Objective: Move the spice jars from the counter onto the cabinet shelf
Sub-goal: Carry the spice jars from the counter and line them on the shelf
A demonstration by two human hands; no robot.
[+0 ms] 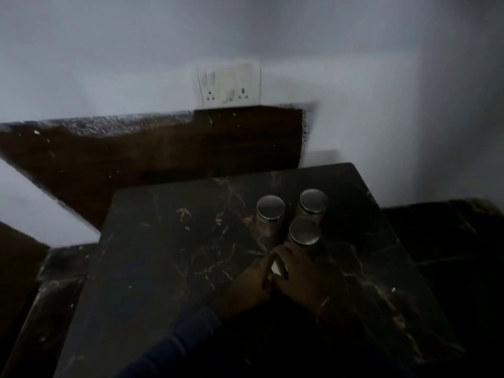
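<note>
Three jars (pixel 304 231) cluster right of centre on the bench (pixel 169 268). The left hand (pixel 252 282) and right hand (pixel 302 271) lie just nearer; the socket panel (pixel 229 84) is far behind.

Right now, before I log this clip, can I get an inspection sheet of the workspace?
Surface: dark veined marble counter, dimly lit.
Job's things: rear-left jar, rear-right jar, front jar, upright, metal-lidded, clustered.
Clutter: nothing seen.
Grippers: left hand and right hand close round a small object, too dark to identify.
Cables: nothing seen.
Surroundings: white wall, socket plate, brown wooden panel.
</note>
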